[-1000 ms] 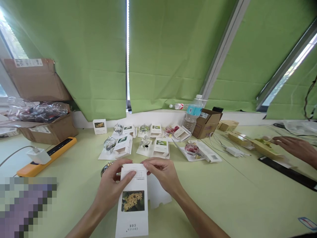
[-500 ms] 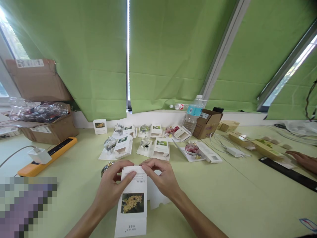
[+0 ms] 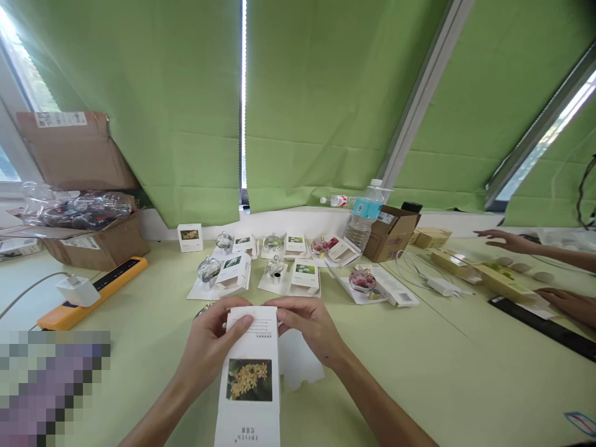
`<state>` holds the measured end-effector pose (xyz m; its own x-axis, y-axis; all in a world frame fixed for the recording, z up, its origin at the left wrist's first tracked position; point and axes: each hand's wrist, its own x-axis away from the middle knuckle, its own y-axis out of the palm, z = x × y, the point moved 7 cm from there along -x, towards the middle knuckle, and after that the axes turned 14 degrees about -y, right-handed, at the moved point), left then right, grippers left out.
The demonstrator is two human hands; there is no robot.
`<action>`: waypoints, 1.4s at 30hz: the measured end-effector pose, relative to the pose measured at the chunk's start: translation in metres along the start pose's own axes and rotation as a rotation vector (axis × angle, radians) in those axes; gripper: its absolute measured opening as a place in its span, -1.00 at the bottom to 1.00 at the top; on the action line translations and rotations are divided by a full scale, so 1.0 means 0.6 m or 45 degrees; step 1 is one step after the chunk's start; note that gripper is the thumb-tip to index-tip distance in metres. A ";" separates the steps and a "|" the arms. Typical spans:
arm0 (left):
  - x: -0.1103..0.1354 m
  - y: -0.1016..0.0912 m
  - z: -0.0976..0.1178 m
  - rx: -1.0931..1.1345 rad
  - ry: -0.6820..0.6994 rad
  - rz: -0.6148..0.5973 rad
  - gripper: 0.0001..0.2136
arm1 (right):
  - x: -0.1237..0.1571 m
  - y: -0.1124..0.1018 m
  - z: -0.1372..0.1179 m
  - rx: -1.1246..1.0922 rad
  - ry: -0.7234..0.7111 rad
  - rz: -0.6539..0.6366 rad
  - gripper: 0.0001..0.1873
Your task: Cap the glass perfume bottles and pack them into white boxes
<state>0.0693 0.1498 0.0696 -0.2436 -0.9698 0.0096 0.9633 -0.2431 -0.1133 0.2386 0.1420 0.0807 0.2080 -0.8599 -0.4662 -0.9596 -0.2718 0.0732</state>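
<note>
A white paper box [image 3: 250,347] with a picture of yellow flowers stands between my hands, its printed side facing me. My left hand [image 3: 215,332] grips its far left edge, thumb on the front panel. At the far right edge, my right hand [image 3: 310,323] holds the box with thumb and fingers, its fingertips partly hidden behind it. Under my right hand lies a flat white card [image 3: 300,363]. A glass ornament [image 3: 202,309] shows only in part behind my left hand.
Beyond are small white boxes [image 3: 305,277] beside round glass bottles [image 3: 208,270]. An orange power strip [image 3: 121,279] and a carton [image 3: 97,239] are left. A water bottle [image 3: 365,214] and brown box [image 3: 390,233] stand behind. Another person's hands [image 3: 507,241] are at right.
My right thumb has shifted from the box's top edge to its right side. The box has risen slightly. At right, another person's second hand has come into view.
</note>
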 end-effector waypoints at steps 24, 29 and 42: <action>0.002 -0.001 0.016 -0.140 0.137 0.038 -0.84 | 0.007 0.012 -0.005 0.056 0.021 -0.034 -0.72; 0.001 0.002 0.011 -0.158 0.155 0.037 -0.85 | 0.007 0.009 0.003 0.035 0.011 -0.002 -0.78; 0.021 0.017 0.024 -0.261 0.131 -0.205 -0.59 | 0.019 0.030 0.013 0.062 0.192 -0.151 -0.31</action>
<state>0.0776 0.1351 0.0829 -0.4117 -0.9096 -0.0563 0.8711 -0.3747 -0.3173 0.2221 0.1307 0.0700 0.3430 -0.8790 -0.3314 -0.9338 -0.3573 -0.0186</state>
